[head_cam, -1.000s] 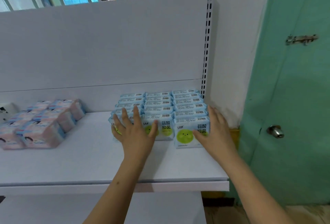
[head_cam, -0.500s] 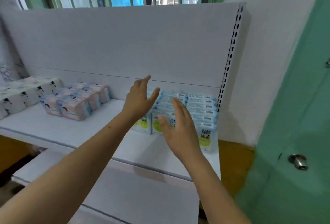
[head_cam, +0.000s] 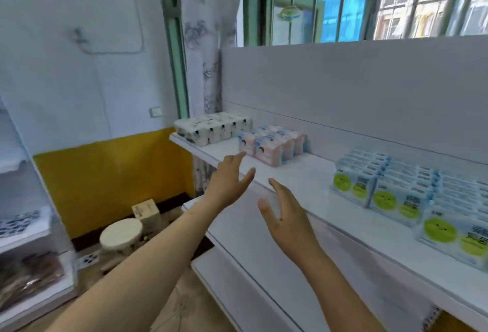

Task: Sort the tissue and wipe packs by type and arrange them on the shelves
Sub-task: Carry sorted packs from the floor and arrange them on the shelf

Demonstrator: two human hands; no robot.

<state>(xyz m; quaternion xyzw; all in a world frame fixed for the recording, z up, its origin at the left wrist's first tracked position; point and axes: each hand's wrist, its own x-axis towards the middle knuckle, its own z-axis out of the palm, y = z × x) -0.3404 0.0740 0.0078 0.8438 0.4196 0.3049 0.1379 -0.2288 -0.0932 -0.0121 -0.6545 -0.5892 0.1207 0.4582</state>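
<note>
Turned left, away from blue-green wipe packs [head_cam: 412, 197]. White rolls [head_cam: 211, 128], pink packs [head_cam: 272, 146] lined up on shelf [head_cam: 303, 181]. Left hand [head_cam: 227, 181], right hand [head_cam: 287, 218] off packs now, fingers spread, holding nothing. Prob. fetching next batch.

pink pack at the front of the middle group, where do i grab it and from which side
Grip the front pink pack across its two narrow sides, coming from the shelf's open front edge. It stands upright with its face outward, packs crowd behind it, and the open left hand is nearest.
</note>
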